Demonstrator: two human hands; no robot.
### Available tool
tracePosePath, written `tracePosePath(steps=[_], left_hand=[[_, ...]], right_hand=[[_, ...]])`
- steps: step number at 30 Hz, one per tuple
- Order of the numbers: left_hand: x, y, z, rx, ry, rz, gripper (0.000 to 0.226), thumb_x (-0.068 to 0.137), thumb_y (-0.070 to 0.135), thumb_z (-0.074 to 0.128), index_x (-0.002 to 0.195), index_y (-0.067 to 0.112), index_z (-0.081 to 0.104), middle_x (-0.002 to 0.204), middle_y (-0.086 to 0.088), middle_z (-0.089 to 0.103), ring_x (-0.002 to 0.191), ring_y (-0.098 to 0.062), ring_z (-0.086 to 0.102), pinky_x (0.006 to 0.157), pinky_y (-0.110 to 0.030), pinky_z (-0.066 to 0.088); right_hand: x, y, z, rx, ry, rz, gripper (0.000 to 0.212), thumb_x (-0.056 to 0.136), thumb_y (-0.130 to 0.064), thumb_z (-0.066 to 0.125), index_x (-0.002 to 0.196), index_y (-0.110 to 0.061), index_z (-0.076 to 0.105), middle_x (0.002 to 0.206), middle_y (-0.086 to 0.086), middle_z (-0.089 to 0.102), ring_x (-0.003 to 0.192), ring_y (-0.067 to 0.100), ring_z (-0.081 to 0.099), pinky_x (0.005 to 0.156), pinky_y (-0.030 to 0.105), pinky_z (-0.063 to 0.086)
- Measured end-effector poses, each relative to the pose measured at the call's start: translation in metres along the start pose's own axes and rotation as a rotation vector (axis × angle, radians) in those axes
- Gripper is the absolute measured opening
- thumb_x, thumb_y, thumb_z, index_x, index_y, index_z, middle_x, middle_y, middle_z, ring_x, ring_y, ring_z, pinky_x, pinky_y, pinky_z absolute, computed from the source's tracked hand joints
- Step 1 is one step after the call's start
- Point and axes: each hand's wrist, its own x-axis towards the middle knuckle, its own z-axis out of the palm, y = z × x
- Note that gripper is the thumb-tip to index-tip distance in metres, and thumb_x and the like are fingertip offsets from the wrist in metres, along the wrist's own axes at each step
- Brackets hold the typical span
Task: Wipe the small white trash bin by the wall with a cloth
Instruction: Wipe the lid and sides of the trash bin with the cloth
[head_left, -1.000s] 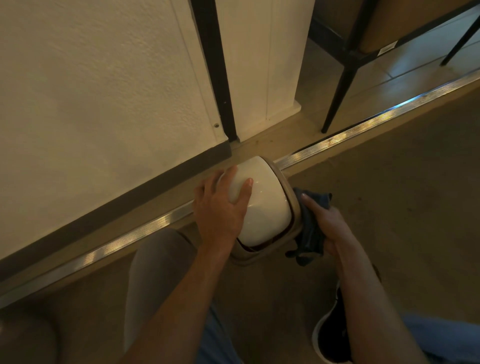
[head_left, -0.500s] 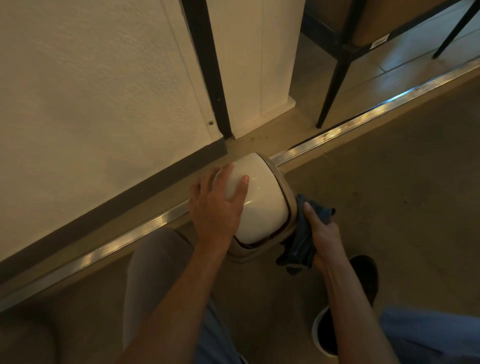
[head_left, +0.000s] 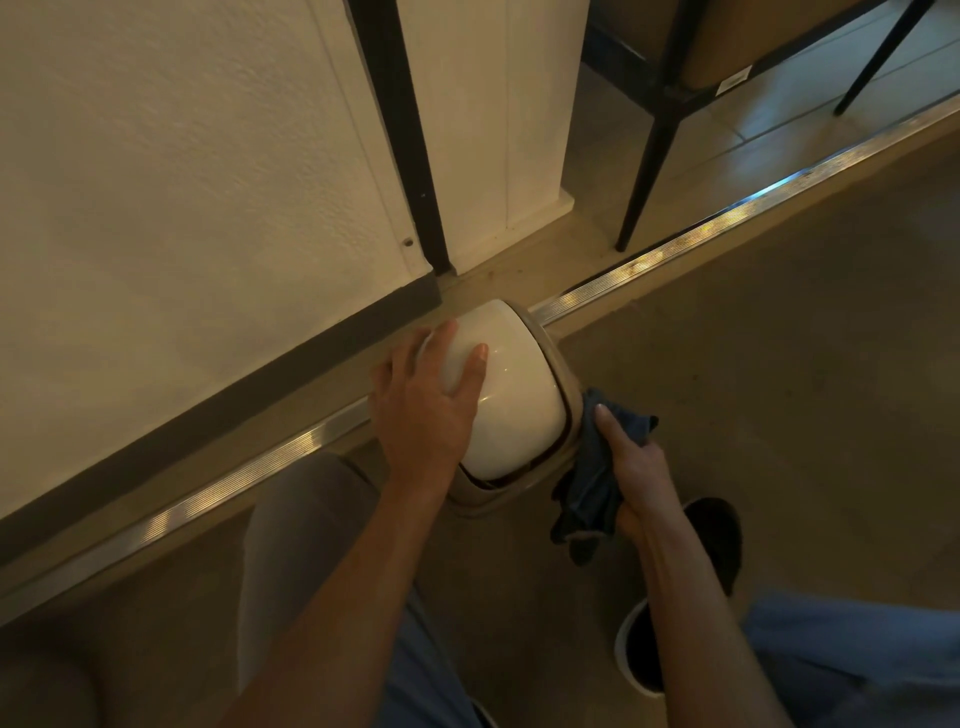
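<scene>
The small white trash bin (head_left: 511, 400) stands on the floor (head_left: 753, 374) just beside the wall (head_left: 182, 208), on the metal floor strip (head_left: 675, 249). The left hand (head_left: 423, 410) rests on its domed lid, fingers spread. The right hand (head_left: 631, 462) grips a dark blue cloth (head_left: 592, 486), seemingly pressed against the bin's right side. 1 black chair leg (head_left: 644, 171) stands beyond.

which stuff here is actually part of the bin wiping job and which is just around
Part of the job:
white trash bin
blue cloth, held against the bin's side
left hand, steadying the lid
right hand, gripping the cloth

Just around:
black furniture leg
metal floor strip
dark shoe
</scene>
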Motion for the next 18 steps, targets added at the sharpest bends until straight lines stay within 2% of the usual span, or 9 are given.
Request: tracePosePath(steps=[3, 5, 8, 11, 15, 18], left_hand=[[0.0, 0.001, -0.001, 0.002, 0.004, 0.009, 0.054, 0.095, 0.067, 0.045, 0.135, 0.033, 0.057, 0.136, 0.004, 0.057, 0.119, -0.02, 0.051, 0.091, -0.036, 0.048], [0.001, 0.001, -0.001, 0.001, 0.01, 0.012, 0.055, 0.094, 0.068, 0.043, 0.134, 0.033, 0.058, 0.135, 0.004, 0.058, 0.119, -0.02, 0.052, 0.091, -0.036, 0.049], [0.0, 0.002, 0.0, -0.006, 0.031, 0.001, 0.058, 0.093, 0.07, 0.039, 0.133, 0.033, 0.06, 0.134, 0.004, 0.059, 0.117, -0.02, 0.054, 0.091, -0.036, 0.048], [0.0, 0.003, -0.001, -0.007, 0.033, -0.005, 0.057, 0.093, 0.07, 0.041, 0.132, 0.034, 0.06, 0.135, 0.004, 0.059, 0.117, -0.021, 0.053, 0.088, -0.037, 0.05], [-0.001, 0.0, 0.0, 0.011, 0.012, 0.008, 0.055, 0.095, 0.068, 0.042, 0.134, 0.034, 0.057, 0.137, 0.004, 0.057, 0.12, -0.021, 0.052, 0.089, -0.038, 0.05], [-0.001, 0.0, 0.0, 0.002, 0.015, 0.004, 0.054, 0.095, 0.067, 0.043, 0.134, 0.034, 0.057, 0.137, 0.004, 0.057, 0.119, -0.021, 0.052, 0.089, -0.04, 0.05]], right_hand=[[0.01, -0.025, 0.01, -0.048, -0.023, -0.037, 0.027, 0.089, -0.036, 0.071, 0.106, -0.016, 0.063, 0.106, 0.011, 0.073, 0.098, 0.028, 0.071, 0.09, 0.049, 0.056], [0.019, -0.041, 0.02, -0.105, -0.069, -0.082, 0.022, 0.091, -0.034, 0.069, 0.105, -0.018, 0.062, 0.108, 0.01, 0.072, 0.099, 0.027, 0.07, 0.089, 0.046, 0.057], [0.025, -0.045, 0.022, -0.142, -0.096, -0.106, 0.03, 0.09, -0.035, 0.07, 0.112, -0.015, 0.062, 0.111, 0.011, 0.071, 0.099, 0.026, 0.07, 0.086, 0.044, 0.058], [0.015, -0.019, 0.017, -0.053, 0.017, -0.085, 0.041, 0.089, -0.042, 0.07, 0.117, -0.014, 0.061, 0.109, 0.01, 0.072, 0.1, 0.027, 0.07, 0.092, 0.048, 0.056], [-0.007, 0.023, 0.018, 0.002, 0.104, -0.077, 0.047, 0.092, -0.052, 0.061, 0.115, -0.011, 0.061, 0.107, 0.013, 0.071, 0.098, 0.029, 0.07, 0.087, 0.047, 0.058], [0.004, 0.015, 0.021, -0.053, 0.122, -0.035, 0.053, 0.094, -0.054, 0.056, 0.119, -0.008, 0.057, 0.106, 0.012, 0.068, 0.097, 0.028, 0.068, 0.079, 0.043, 0.057]])
